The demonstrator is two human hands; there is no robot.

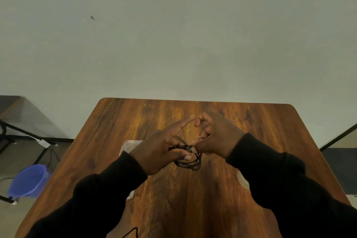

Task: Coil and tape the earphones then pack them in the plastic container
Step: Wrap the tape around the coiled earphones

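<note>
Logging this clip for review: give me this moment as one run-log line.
phase: coiling | left hand: holds earphone coil | right hand: pinching the coil's top | plastic container: on table, behind left hand | tape: not discernible

table (251, 131): wood-grain finish, smooth, slight sheen. earphones (190, 162): thin black cord, matt (rubber or plastic, can't tell). plastic container (128, 146): clear, glossy. sleeves (108, 195): black matt cloth. bucket (29, 179): blue plastic, smooth. wall (193, 44): matt paint.
</note>
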